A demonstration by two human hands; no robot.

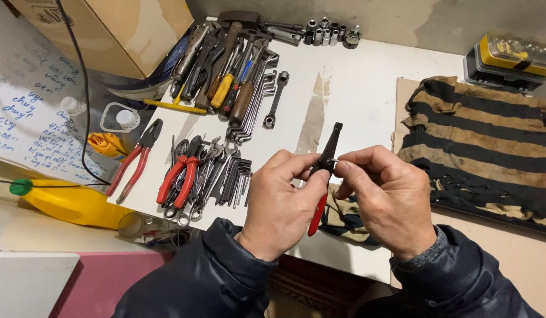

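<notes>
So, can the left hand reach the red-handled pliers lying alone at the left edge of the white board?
Probably not at once: the left hand is holding the long-nose pliers. The red-handled pliers lie uncovered.

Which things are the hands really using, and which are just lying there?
In use:
- left hand
- right hand
- red-handled dark metal pliers
- tiny silvery metal piece, pinched at the pliers

Lying about:
- row of silver sockets
- silver ring spanner
- striped brown-and-black rag
- yellow plastic bottle
- yellow-lidded case
</notes>
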